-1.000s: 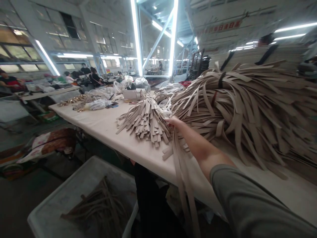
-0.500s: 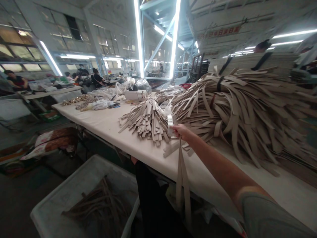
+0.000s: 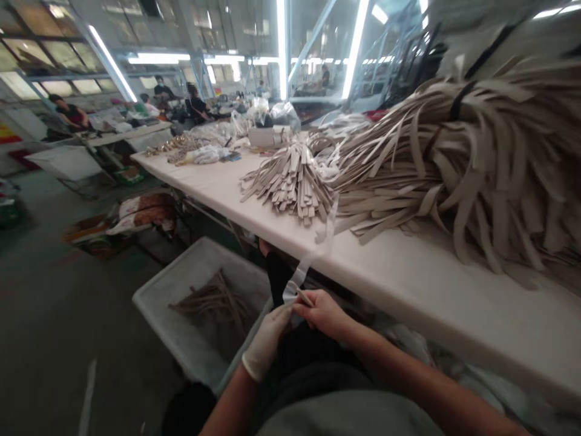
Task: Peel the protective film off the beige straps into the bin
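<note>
My left hand (image 3: 267, 339), in a whitish glove, and my bare right hand (image 3: 324, 315) meet fingertip to fingertip in front of the table edge. Between my right thumb and fingers I pinch the end of a beige strap (image 3: 304, 297). A thin whitish translucent strip (image 3: 306, 261) comes down from the table top to my left fingertips, which are closed at its lower end. My fingers partly cover where strip and strap meet. On the table, a fanned bundle of short-ended beige straps (image 3: 295, 181) lies beyond my hands.
A big tied heap of straps (image 3: 454, 163) covers the right of the table (image 3: 376, 260). Further back are a white box (image 3: 267, 136), plastic bags and metal parts (image 3: 175, 145). Below left stands a white bin (image 3: 167, 266) with straps inside. Several people sit in the background.
My right hand has come back from the bundle, down to the front of the table. My gloved left hand has come into view and meets it. The whitish strip now stretches toward me.
</note>
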The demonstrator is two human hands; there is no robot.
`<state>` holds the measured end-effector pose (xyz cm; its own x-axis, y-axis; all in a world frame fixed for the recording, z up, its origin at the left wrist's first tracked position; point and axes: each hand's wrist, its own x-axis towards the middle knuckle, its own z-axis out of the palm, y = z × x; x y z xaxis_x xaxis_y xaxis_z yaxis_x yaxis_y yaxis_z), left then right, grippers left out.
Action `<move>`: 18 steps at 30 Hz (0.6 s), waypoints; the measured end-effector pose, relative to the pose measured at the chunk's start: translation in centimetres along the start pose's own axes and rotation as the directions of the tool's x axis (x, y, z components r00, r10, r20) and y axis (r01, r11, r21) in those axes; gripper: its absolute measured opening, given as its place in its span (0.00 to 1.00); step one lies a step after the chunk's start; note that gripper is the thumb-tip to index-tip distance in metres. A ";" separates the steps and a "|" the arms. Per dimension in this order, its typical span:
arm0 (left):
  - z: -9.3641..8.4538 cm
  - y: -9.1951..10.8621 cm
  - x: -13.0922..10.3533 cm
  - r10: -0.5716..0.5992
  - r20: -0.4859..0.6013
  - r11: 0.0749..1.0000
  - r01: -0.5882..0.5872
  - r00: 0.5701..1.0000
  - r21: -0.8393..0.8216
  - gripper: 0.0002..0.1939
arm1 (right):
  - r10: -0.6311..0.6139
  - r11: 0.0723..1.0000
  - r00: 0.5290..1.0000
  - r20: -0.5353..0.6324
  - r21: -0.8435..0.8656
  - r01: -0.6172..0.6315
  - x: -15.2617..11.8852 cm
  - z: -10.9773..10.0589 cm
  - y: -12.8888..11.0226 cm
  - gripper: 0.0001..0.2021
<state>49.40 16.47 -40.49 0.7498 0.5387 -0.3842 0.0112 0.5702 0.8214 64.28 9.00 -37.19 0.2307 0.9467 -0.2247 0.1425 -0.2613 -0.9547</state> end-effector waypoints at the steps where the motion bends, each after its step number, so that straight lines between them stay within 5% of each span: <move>1: 0.3 0.2 -0.1 0.031 0.044 0.999 -0.032 0.999 0.009 0.26 | 0.002 1.000 1.000 0.008 -0.006 -0.002 -0.5 0.3 0.1 0.11; 11: 0.3 0.1 -3.0 0.212 -0.026 0.954 -0.201 0.977 0.223 0.20 | -0.047 0.991 0.993 0.110 -0.122 0.060 -2.4 1.1 0.3 0.12; 15: -2.5 -0.4 -3.6 0.096 -0.170 0.993 -0.084 0.981 0.078 0.19 | -0.001 0.997 0.978 0.207 -0.075 0.017 -2.2 1.1 0.2 0.19; 18: -6.2 -0.1 -4.3 -0.021 -0.352 0.988 -0.035 0.936 -0.154 0.14 | 0.118 0.993 0.927 0.357 -0.041 -0.110 -1.9 1.2 1.0 0.27</move>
<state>42.03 17.93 -41.56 0.4685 0.7103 -0.5253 -0.1170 0.6392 0.7601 62.79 7.19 -37.93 -0.1131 0.9138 -0.3901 0.1554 -0.3715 -0.9153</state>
